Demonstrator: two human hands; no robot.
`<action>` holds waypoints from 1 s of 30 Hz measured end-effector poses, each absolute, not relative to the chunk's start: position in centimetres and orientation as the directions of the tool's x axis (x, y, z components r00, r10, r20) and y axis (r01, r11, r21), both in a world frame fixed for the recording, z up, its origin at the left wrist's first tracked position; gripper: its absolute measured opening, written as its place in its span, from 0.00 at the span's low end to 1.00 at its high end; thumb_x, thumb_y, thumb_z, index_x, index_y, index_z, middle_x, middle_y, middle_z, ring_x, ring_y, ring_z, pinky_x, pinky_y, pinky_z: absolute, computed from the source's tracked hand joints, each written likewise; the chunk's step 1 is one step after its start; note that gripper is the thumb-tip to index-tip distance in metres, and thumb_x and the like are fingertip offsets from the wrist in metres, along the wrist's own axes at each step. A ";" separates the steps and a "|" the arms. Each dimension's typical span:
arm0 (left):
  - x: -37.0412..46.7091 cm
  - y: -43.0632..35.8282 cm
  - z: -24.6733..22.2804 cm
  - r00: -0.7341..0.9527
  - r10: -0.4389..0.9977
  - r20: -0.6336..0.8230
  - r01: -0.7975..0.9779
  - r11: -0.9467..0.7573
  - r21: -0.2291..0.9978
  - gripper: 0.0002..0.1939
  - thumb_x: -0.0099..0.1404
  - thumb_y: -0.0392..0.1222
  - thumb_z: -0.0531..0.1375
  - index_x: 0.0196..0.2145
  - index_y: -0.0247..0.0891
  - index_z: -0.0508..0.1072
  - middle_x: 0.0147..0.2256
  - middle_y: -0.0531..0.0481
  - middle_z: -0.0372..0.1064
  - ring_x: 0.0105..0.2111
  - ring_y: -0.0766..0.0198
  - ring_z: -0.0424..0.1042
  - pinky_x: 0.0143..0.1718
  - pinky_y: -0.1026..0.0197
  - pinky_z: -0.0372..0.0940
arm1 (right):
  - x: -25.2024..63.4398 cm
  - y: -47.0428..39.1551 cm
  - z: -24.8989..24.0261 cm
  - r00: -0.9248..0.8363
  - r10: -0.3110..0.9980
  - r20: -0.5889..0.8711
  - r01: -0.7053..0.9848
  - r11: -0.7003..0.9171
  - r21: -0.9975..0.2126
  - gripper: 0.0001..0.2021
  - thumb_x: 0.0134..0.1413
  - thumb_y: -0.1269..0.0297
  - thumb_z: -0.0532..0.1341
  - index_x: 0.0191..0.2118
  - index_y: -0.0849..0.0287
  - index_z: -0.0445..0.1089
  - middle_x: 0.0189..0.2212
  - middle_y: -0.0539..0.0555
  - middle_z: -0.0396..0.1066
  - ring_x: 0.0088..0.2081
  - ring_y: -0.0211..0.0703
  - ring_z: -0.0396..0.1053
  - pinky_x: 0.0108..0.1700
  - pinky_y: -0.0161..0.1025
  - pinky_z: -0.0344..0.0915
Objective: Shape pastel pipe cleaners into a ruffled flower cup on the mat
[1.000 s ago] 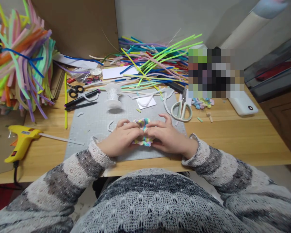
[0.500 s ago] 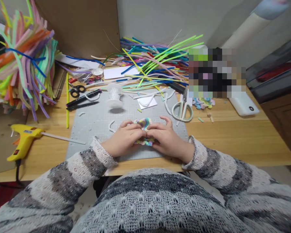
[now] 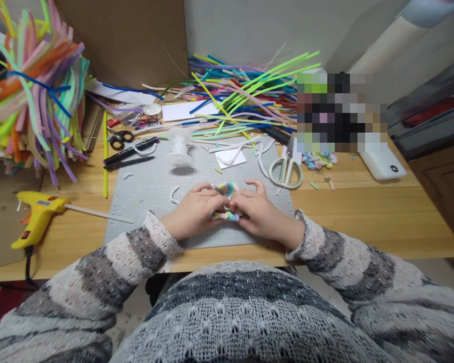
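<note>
Pastel chenille piece (image 3: 227, 189) caught right between the two hands, over the gray cutting mat (image 3: 147, 180)! Left hand (image 3: 197, 209) pinches its near-left side, thumb against curled fingers; right hand (image 3: 258, 210) pinches the opposite side, one finger cocked up. Those fingers block the middle of the piece. Beside the left hand, a bent white strip (image 3: 171, 194); beyond it, a clear spool (image 3: 179, 145); far left, a yellow glue gun (image 3: 41, 204). Pale-handled scissors (image 3: 286, 173) lie just beyond the right hand.
</note>
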State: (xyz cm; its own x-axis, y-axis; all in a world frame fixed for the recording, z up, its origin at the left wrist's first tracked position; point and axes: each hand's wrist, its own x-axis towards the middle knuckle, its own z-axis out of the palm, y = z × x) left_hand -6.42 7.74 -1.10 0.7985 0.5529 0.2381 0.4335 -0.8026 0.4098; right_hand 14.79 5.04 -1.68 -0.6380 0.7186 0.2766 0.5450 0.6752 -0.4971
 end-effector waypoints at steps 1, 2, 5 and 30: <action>-6.6 7.8 -1.0 0.810 0.541 0.227 0.420 -0.805 0.419 0.09 0.61 0.44 0.62 0.39 0.40 0.68 0.36 0.52 0.73 0.39 0.63 0.71 0.51 0.57 0.53 | 15.0 5.2 -1.7 -0.658 0.698 0.283 0.525 0.695 -0.492 0.12 0.44 0.78 0.56 0.34 0.55 0.60 0.34 0.47 0.72 0.42 0.41 0.69 0.58 0.51 0.40; -6.8 7.9 -0.9 0.818 0.532 0.216 0.412 -0.806 0.425 0.10 0.60 0.44 0.62 0.40 0.41 0.68 0.38 0.52 0.73 0.42 0.62 0.71 0.52 0.56 0.52 | 15.3 5.5 -1.6 -0.681 0.676 0.283 0.507 0.714 -0.483 0.11 0.45 0.78 0.56 0.34 0.55 0.61 0.35 0.47 0.72 0.44 0.41 0.69 0.58 0.51 0.39; -7.4 8.1 -0.8 0.816 0.532 0.225 0.419 -0.813 0.404 0.13 0.59 0.38 0.62 0.43 0.43 0.68 0.42 0.52 0.73 0.47 0.61 0.69 0.53 0.54 0.49 | 16.1 6.0 -1.3 -0.718 0.640 0.275 0.496 0.746 -0.444 0.10 0.48 0.76 0.58 0.35 0.54 0.63 0.37 0.47 0.74 0.48 0.42 0.68 0.59 0.52 0.37; -6.7 7.4 -1.1 0.777 0.561 0.284 0.446 -0.810 0.381 0.11 0.58 0.35 0.60 0.40 0.42 0.68 0.37 0.52 0.74 0.39 0.62 0.72 0.46 0.58 0.54 | 14.7 4.7 -1.6 -0.587 0.764 0.268 0.591 0.630 -0.503 0.10 0.49 0.74 0.59 0.36 0.54 0.62 0.34 0.48 0.72 0.43 0.42 0.69 0.57 0.51 0.41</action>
